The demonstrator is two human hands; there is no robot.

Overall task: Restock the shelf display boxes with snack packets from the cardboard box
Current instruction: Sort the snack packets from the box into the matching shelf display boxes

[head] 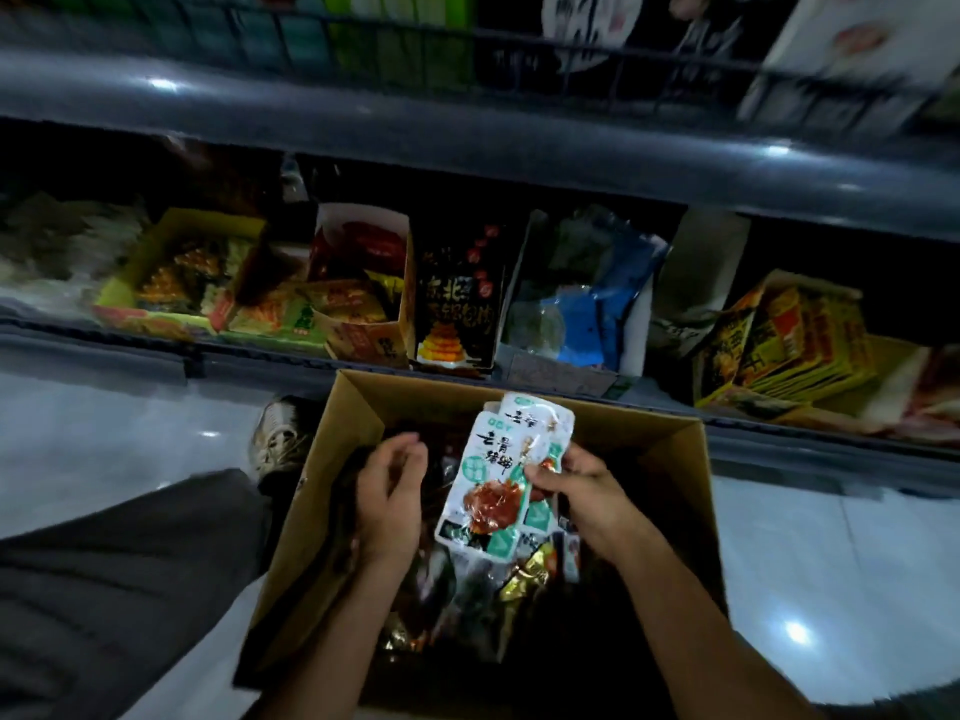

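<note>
- Your right hand (576, 491) pinches a small stack of white snack packets (506, 475) by their right edge, thumb on the front, above the open cardboard box (332, 459). At least two packets are fanned in that grip, so the back one could slide out and drop into the box if you tilt the stack on the way to the shelf.
- Your left hand (389, 491) is loosely curled and holds nothing, hovering over the box just left of the packets. Without its support the stack hangs from one edge, and glossy film slips easily.
- More loose packets (519, 579) lie in the box beneath the held stack. A dropped one would be hard to find among them in this dim light.
- Beyond the box's far rim, the display boxes (457, 298) on the shelf look crowded and lean against each other. Pushing packets into the wrong one, or nudging a leaning box over, is the likely slip.
- I cannot tell which display box matches the white packets, so check the print first.
</note>
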